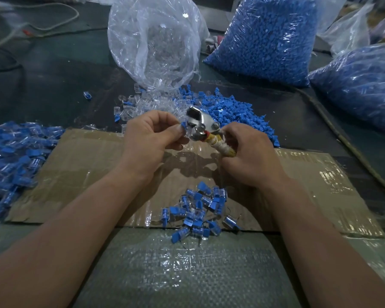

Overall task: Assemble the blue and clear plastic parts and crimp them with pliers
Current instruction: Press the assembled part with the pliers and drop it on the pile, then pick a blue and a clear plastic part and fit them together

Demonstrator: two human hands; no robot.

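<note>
While my right grip point(249, 156) clenches the pliers' point(200, 121) wrapped handles at frame centre, my left grip point(151, 132) pinches a blue part point(183, 126) beside their head.

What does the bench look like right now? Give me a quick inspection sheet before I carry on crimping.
Surface: cardboard sheet overlapping a woven plastic mat, on a dark table.
Job's things: pliers raised, head against a blue part; loose blue parts and clear parts heaped beyond the hands.
Clutter: small heap of assembled pieces at the cardboard's near edge; larger heap at the left.
Grippers: left hand pinches the blue part; right hand grips the pliers' yellow-wrapped handles.
Cables: pale cord far left; dark cable along the right.
Surroundings: open clear bag; two bags of blue parts behind.
</note>
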